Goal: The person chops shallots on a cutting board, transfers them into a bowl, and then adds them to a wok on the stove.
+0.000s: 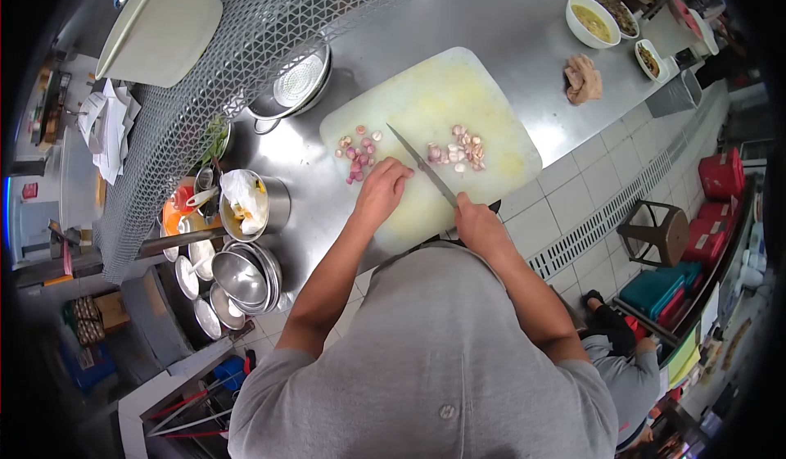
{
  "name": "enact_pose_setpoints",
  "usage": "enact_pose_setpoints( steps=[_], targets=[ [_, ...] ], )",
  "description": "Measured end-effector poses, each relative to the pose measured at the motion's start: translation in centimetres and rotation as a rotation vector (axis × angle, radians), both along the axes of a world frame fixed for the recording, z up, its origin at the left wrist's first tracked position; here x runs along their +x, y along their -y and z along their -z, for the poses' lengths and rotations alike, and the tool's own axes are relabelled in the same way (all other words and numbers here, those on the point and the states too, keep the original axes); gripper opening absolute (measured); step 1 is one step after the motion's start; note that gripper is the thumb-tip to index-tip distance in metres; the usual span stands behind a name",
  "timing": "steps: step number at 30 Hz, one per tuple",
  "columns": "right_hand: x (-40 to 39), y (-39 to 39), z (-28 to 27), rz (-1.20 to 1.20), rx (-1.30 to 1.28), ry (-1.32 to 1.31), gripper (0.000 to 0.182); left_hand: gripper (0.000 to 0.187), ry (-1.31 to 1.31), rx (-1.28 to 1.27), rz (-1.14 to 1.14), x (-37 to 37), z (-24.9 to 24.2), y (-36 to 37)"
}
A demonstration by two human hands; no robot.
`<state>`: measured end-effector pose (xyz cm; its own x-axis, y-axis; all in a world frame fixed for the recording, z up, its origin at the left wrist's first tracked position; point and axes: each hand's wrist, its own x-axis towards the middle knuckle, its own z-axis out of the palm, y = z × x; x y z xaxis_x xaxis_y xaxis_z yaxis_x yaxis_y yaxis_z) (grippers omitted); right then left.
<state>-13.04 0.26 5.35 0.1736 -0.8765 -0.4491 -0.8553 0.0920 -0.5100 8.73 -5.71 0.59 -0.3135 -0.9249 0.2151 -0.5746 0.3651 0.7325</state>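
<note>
Knife (432, 177) gripped in right hand (481, 228), blade slanting forward-left over cutting board (409, 217). Purple shallots (355, 167) just ahead of left hand (381, 193), fingers curled, cannot tell if gripping; paler shallots (453, 156) ahead of right.

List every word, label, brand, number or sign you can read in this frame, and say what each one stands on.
No text is readable in this picture.
White papers at far left: any writing is too small and blurred to read.
Yellow sheet at lower right: too blurred to read.
Upper red container: any marking is too small to read.
Knife and cutting board: no lettering can be made out.
</note>
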Motion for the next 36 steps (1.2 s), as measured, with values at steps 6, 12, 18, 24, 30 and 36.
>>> enact_pose_setpoints(
  steps=[6,12,18,24,30,36],
  targets=[
    [0.2,0.3,0.4,-0.036,-0.023,-0.053,0.015,0.009,0.008,-0.074,0.088,-2.2,-0.3,1.4],
    [0.2,-0.1,1.1,-0.047,-0.045,-0.008,0.014,0.008,0.042,-0.038,0.093,-2.1,-0.3,1.3],
    [0.1,-0.4,0.4,-0.041,-0.034,0.022,0.014,0.007,0.009,-0.021,0.072,-1.6,-0.1,0.8],
    [0.3,-0.3,0.1,-0.049,-0.013,0.010,0.014,0.007,0.041,0.010,0.067,-1.6,-0.1,0.7],
    [0.5,-0.3,-0.8,-0.041,0.008,0.008,0.014,0.005,0.032,0.055,0.043,-1.7,-0.7,0.4],
    [0.3,-0.6,-0.7,-0.032,-0.007,0.057,0.014,0.006,0.005,0.010,0.023,-1.8,-0.2,0.3]
  ],
)
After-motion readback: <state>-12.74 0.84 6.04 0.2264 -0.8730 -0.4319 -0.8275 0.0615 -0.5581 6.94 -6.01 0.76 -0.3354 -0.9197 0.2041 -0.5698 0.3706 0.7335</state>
